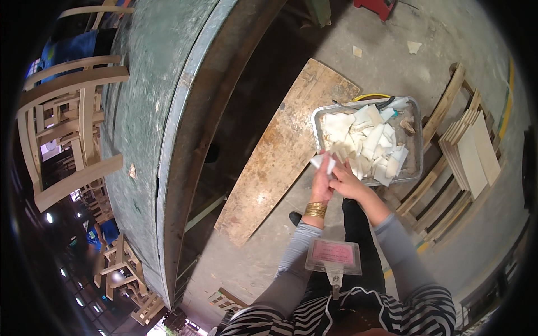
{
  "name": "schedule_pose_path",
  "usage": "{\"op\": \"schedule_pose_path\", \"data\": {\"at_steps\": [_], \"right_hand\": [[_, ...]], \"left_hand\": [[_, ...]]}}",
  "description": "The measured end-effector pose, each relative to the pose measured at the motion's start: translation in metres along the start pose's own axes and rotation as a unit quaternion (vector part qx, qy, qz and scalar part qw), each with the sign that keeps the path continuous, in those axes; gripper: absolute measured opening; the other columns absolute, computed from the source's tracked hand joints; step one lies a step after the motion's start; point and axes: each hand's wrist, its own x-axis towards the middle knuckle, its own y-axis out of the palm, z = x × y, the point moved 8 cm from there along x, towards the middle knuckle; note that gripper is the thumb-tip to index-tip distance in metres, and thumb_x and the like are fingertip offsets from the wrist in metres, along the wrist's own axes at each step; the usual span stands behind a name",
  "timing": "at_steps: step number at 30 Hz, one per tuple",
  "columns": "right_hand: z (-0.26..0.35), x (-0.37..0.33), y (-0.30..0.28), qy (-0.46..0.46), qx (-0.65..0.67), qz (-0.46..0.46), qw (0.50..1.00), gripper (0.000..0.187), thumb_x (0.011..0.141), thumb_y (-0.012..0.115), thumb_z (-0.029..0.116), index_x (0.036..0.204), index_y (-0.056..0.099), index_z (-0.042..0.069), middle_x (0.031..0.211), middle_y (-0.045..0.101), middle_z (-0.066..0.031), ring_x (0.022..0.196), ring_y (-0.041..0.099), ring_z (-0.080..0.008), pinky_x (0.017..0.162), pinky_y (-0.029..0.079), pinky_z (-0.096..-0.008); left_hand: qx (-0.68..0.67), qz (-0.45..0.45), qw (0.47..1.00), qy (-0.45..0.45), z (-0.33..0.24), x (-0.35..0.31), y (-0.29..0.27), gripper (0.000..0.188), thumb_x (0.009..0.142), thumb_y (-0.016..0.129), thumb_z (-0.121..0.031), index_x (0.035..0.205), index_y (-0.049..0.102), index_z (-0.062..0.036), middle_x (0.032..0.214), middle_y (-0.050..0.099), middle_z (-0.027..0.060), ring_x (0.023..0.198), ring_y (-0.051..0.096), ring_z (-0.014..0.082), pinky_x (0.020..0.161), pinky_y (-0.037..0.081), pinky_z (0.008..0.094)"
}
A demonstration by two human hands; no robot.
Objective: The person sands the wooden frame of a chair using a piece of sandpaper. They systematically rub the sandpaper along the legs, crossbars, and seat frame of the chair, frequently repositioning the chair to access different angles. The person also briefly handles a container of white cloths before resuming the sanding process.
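Note:
My left hand (320, 183), with gold bangles at the wrist, is closed on a small folded white scrap (323, 162). My right hand (348, 182) is pressed up against it, fingers curled; what they grip, if anything, is hidden. Both hands are at the near left corner of a shallow metal tray (419, 148). Inside the tray lies a loose heap of white and cream sheet scraps (370, 140), bent and torn into uneven pieces. Whether they are paper, cloth or foam I cannot tell.
A worn wooden board (274, 151) lies left of the tray. On the right, a slatted wooden pallet (428, 182) bears a stack of flat pale panels (476, 151). A large green-topped table (151, 112) curves along the left, with wooden frames (84, 112) on it. A red object (376, 7) stands far off.

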Motion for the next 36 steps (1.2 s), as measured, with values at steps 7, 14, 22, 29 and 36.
{"op": "schedule_pose_path", "data": {"at_steps": [7, 14, 22, 29, 36], "right_hand": [[-0.048, 0.066, -0.091, 0.002, -0.203, -0.234, 0.951, 0.046, 0.078, 0.055, -0.003, 0.123, 0.055, 0.007, 0.134, 0.049, -0.0141, 0.122, 0.045, -0.0341, 0.105, 0.034, -0.0422], [-0.068, 0.089, -0.127, 0.085, -0.487, -0.120, 0.861, 0.011, 0.075, 0.059, 0.011, 0.083, 0.066, 0.009, 0.095, 0.060, -0.0064, 0.096, 0.053, -0.0255, 0.080, 0.038, -0.0421], [-0.013, -0.007, -0.137, 0.041, -0.260, -0.273, 0.925, 0.014, 0.070, 0.066, 0.014, 0.081, 0.059, 0.011, 0.082, 0.057, -0.0092, 0.088, 0.053, -0.0309, 0.079, 0.038, -0.0446], [0.040, -0.062, -0.007, -0.072, -0.041, -0.083, 0.993, 0.027, 0.070, 0.062, 0.004, 0.097, 0.064, 0.004, 0.101, 0.062, -0.0148, 0.095, 0.058, -0.0334, 0.085, 0.042, -0.0435], [-0.034, -0.038, -0.017, 0.035, -0.282, -0.124, 0.951, 0.028, 0.072, 0.063, 0.005, 0.099, 0.063, 0.006, 0.108, 0.057, -0.0098, 0.108, 0.050, -0.0280, 0.091, 0.038, -0.0411]], "left_hand": [[0.062, -0.077, 0.995, 0.031, -0.052, 0.006, -0.082, 0.039, 0.099, 0.047, -0.023, 0.135, 0.040, -0.0108, 0.101, 0.063, 0.0177, 0.076, 0.067, 0.0266, 0.062, 0.058, 0.0338], [0.053, -0.088, 0.994, 0.020, -0.060, -0.025, -0.113, 0.041, 0.099, 0.045, -0.032, 0.127, 0.045, -0.0026, 0.107, 0.063, 0.0189, 0.087, 0.067, 0.0306, 0.068, 0.059, 0.0351], [0.119, -0.029, 0.991, -0.050, -0.010, -0.034, -0.065, 0.041, 0.098, 0.049, -0.032, 0.130, 0.045, -0.0060, 0.114, 0.061, 0.0168, 0.096, 0.066, 0.0280, 0.075, 0.059, 0.0383], [0.006, -0.005, 1.000, 0.020, 0.011, -0.037, -0.043, 0.040, 0.095, 0.054, -0.016, 0.133, 0.042, -0.0121, 0.118, 0.057, 0.0100, 0.094, 0.063, 0.0256, 0.085, 0.052, 0.0362], [0.090, -0.121, 0.988, 0.022, -0.034, -0.059, -0.145, 0.031, 0.093, 0.055, -0.014, 0.123, 0.049, -0.0090, 0.092, 0.064, 0.0129, 0.067, 0.062, 0.0222, 0.052, 0.051, 0.0288]]}}
